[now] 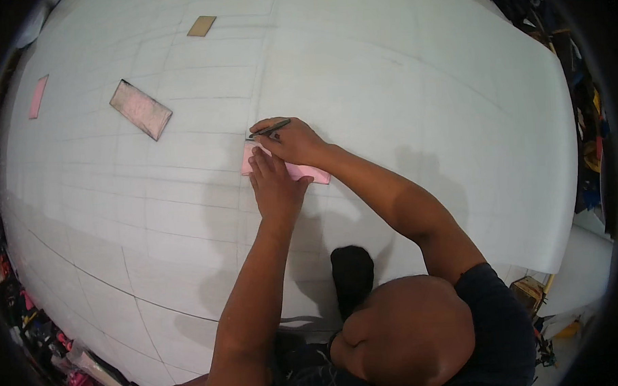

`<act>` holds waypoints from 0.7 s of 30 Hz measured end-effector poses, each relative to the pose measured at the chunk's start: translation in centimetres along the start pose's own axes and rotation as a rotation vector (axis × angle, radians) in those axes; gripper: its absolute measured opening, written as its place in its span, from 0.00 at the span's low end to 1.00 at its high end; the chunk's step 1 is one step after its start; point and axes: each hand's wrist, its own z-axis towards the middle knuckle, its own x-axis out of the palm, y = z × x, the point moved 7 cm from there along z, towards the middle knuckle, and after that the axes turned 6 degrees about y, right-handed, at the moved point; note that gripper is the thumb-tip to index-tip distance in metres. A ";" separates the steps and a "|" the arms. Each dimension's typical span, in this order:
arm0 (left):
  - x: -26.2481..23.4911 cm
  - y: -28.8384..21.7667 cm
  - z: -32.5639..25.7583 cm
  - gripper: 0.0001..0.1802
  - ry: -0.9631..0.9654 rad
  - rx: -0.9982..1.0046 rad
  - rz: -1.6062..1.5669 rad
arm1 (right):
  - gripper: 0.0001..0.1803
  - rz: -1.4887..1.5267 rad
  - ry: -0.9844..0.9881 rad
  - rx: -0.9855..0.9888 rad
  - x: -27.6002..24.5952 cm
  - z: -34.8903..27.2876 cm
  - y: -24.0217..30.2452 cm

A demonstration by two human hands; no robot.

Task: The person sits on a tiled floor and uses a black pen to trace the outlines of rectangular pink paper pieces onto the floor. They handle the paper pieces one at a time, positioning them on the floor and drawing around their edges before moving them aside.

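On a large white sheet (359, 75) marked with faint ruled lines lies a pink rectangular piece (318, 173), partly covered by my hands. My left hand (275, 184) rests flat across it, fingers apart, pressing it against the sheet. Closed around a dark pen (273, 128), my right hand (297, 140) is just beyond the left one. The pen's tip is by the far left corner of the pink piece, where a dark mark shows; whether the tip touches cannot be made out.
A smudged pink block (141, 109) lies to the left, with a narrow pink piece (39, 97) farther left. A small tan piece (202, 26) is at the far side. Close in front stands a black-socked foot (352, 273). Assorted clutter lines both edges.
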 end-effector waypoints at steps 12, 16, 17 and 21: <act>0.3 0.3 -0.1 0.60 -0.057 0.053 0.016 | 0.18 -0.187 -0.016 -0.268 -0.1 -1.4 -0.7; 0.1 0.0 -0.2 0.57 -0.024 0.024 0.061 | 0.15 -0.306 -0.048 -0.186 -3.5 -7.1 -3.7; 0.1 0.0 -0.2 0.56 -0.025 0.021 0.064 | 0.15 -0.282 -0.047 -0.150 -4.5 -8.5 -4.0; 0.1 0.5 -0.3 0.56 -0.044 0.014 0.092 | 0.10 -0.319 -0.134 -0.042 -7.9 -13.4 -4.8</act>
